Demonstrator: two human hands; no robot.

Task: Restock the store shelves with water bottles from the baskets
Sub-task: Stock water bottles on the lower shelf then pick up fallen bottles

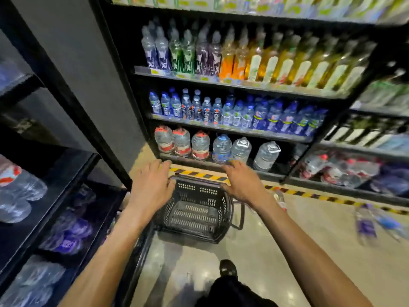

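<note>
So both hands are flat out and relaxed, holding nothing: left hand and right hand sit over the far corners of the basket, lower middle of the frame. Can't tell if they actually touch the rim.

The basket looks empty, so I'd guess it's light: stiff perforated plastic, easy to lift by the rim or by the handle folded down its right side.

The loose bottles lie on the floor at the right, blurry. Full ones will probably be hefty, smooth and keen to roll, so grab round the body, not the cap.

The jugs on the bottom shelf, just beyond the hands, look like the heavy ones. There's a gap at its right end.
</note>
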